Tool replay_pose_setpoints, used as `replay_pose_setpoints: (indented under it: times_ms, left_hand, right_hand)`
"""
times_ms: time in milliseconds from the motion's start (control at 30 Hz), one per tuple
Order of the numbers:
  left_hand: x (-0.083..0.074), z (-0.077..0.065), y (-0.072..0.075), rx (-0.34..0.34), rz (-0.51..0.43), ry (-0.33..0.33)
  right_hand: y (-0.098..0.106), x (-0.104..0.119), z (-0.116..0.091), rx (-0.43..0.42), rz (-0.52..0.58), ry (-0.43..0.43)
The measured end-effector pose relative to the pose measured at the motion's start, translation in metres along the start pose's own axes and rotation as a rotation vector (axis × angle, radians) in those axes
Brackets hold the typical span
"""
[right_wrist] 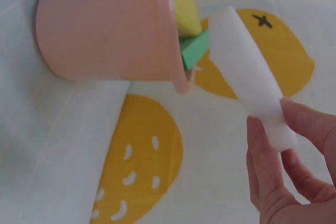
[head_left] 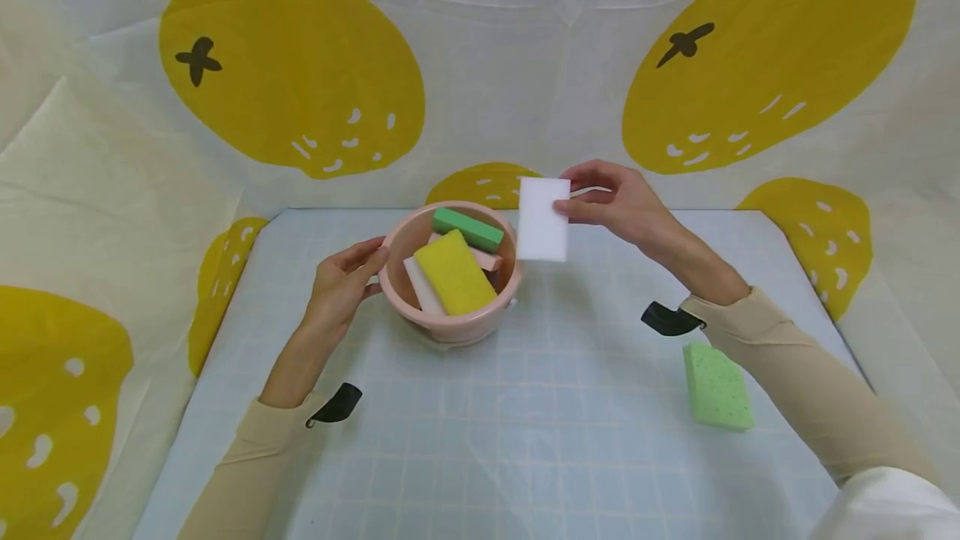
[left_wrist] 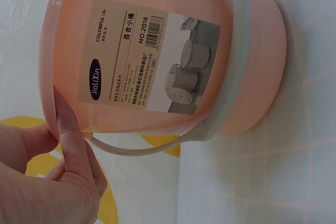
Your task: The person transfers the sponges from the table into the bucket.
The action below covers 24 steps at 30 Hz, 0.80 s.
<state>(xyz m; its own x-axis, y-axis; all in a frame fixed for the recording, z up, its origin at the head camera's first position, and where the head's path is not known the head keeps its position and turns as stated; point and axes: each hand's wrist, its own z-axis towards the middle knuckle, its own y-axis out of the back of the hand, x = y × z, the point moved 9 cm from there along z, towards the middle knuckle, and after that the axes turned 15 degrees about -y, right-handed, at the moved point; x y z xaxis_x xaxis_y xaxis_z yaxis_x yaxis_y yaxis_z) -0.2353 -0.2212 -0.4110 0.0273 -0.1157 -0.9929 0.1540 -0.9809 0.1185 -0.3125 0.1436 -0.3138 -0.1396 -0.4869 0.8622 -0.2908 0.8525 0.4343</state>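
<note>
A pink bucket [head_left: 457, 327] stands on the table, filled with a yellow sponge [head_left: 456, 273], a green block [head_left: 468, 229] and some white and pinkish pieces partly hidden beneath. My left hand [head_left: 341, 286] pinches the bucket's rim at its left side, thumb and fingers on either side of the wall in the left wrist view. Just right of the bucket, my right hand [head_left: 618, 202] holds up a white melamine sponge [head_left: 543, 223] by its right edge. In the right wrist view this white sponge [right_wrist: 247, 72] is pinched between thumb and fingers, higher than the bucket's rim.
A light green sponge [head_left: 717, 387] lies on the table near the right forearm. The table [head_left: 480, 440] has a pale blue grid cover. Behind it hangs a white cloth [head_left: 517, 65] with yellow fruit prints. The bucket's handle [left_wrist: 142, 151] hangs down along its side.
</note>
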Motion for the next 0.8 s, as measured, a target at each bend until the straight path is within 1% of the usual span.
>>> replay_pose_setpoints:
  times_ms: [233, 467, 600, 800]
  left_hand:
    - [-0.002, -0.001, -0.001, 0.004, 0.004, -0.004]
    - [-0.001, -0.001, 0.000, -0.005, 0.002, -0.001]
    - [-0.001, -0.001, 0.000, -0.002, -0.002, -0.012]
    - [0.000, -0.001, 0.000, 0.002, -0.015, -0.029]
  right_hand:
    - [-0.026, 0.016, 0.003, 0.063, 0.026, 0.045]
    - [-0.048, 0.029, 0.004, 0.106, 0.048, 0.083]
    - [-0.060, 0.035, 0.006, 0.140, 0.067, 0.091]
    - [-0.079, 0.039, 0.010, 0.171, 0.060, 0.115]
